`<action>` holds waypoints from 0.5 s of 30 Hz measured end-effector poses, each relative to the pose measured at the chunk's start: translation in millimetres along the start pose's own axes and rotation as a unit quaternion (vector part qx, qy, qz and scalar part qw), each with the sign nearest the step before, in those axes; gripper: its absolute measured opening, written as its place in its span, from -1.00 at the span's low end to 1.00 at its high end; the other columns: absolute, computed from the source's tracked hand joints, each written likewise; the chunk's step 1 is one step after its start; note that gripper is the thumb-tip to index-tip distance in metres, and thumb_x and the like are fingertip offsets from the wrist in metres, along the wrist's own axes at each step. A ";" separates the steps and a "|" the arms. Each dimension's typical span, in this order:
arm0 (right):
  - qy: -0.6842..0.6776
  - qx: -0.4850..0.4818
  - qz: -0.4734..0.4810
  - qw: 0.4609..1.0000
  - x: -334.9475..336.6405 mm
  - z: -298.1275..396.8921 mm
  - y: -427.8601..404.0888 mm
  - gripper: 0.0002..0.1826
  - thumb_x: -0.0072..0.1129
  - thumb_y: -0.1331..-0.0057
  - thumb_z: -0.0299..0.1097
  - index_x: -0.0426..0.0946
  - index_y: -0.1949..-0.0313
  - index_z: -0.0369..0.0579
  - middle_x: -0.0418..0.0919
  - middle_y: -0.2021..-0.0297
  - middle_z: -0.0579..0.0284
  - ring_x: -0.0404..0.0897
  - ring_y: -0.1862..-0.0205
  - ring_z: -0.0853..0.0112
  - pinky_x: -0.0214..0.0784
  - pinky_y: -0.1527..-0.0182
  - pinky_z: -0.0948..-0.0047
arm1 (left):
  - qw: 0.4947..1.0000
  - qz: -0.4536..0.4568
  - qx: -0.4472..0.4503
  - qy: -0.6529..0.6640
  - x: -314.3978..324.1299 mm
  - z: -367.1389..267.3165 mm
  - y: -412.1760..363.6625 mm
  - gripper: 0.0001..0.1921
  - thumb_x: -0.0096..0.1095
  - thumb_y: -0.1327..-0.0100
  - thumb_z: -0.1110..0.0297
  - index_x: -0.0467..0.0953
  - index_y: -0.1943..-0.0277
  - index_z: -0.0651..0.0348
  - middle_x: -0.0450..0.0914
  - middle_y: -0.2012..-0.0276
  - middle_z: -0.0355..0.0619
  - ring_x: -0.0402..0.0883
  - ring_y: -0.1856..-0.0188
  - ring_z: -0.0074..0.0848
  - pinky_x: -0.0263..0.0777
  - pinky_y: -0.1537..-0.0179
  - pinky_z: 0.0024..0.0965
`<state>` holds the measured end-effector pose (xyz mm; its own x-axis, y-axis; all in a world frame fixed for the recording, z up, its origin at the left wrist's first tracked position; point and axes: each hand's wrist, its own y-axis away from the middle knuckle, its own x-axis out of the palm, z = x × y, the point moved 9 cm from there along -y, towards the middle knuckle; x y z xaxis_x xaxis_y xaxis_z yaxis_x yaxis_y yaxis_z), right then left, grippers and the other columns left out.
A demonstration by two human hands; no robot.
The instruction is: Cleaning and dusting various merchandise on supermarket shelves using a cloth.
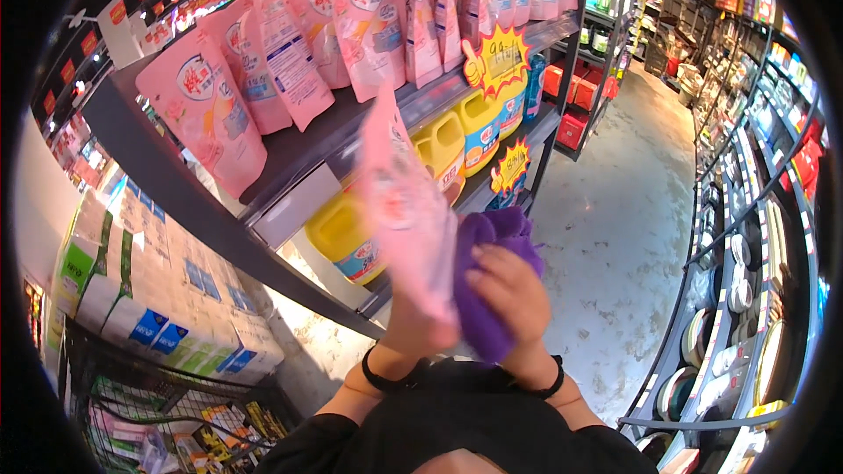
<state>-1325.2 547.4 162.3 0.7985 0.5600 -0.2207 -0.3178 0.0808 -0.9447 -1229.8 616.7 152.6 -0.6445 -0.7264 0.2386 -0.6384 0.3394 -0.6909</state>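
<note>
My left hand (418,322) grips a pink laundry detergent pouch (402,204) near its lower edge, and the pouch is blurred and tilted. Bunched in my right hand (510,289) is a purple cloth (487,316), pressed against or very close to the pouch's right side; I cannot tell which. Beyond both hands, similar pink pouches (365,20) stand in a row on the upper board of a dark metal shelf (296,158). Below that board are yellow detergent jugs (339,234), partly hidden by the held pouch.
Starburst price signs (497,60) hang from the shelf edge. Stacked tissue packs (178,296) stand at the left above a wire basket (132,388) of packaged goods. On the right, racks of pans and plates (724,316) line a concrete aisle floor (609,210).
</note>
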 end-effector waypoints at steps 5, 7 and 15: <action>-0.037 -0.016 0.189 0.981 30.9 21.1 3.3 -0.40 0.08 -0.03 -0.23 0.28 -0.10 -0.10 0.22 -0.14 -0.11 0.24 -0.16 0.04 0.07 -0.13 0.16 | 0.970 -0.007 -0.125 0.209 8.4 -0.6 -6.4 0.07 -0.03 0.10 -0.42 -0.14 -0.28 0.28 0.09 -0.22 0.14 0.20 -0.18 -0.16 0.19 -0.11 -0.20; -0.044 -0.010 0.216 0.975 33.2 17.9 3.0 -0.32 0.08 -0.01 -0.17 0.22 -0.14 -0.11 0.16 -0.17 -0.12 0.17 -0.19 0.03 0.00 -0.15 0.14 | 0.964 0.006 -0.158 0.214 7.8 3.3 -6.5 0.05 -0.04 0.09 -0.40 -0.11 -0.27 0.28 0.13 -0.20 0.14 0.21 -0.18 -0.15 0.18 -0.11 -0.20; -0.031 -0.046 0.240 0.969 37.2 6.0 -35.3 -0.17 -0.05 0.02 0.00 0.06 -0.22 -0.19 0.00 -0.25 -0.14 0.01 -0.27 0.00 -0.15 -0.18 0.01 | 0.939 0.062 -0.222 0.255 2.4 23.5 11.3 -0.26 -0.11 -0.15 -0.08 -0.01 -0.25 0.27 0.14 -0.22 -0.02 0.14 -0.24 -0.34 -0.04 -0.25 -0.29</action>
<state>-1287.3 570.3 188.9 0.5357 0.5641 -0.6284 -0.5961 -0.2744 -0.7545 -1228.7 604.7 129.3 -0.7709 -0.3229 0.5491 -0.5847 0.7007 -0.4088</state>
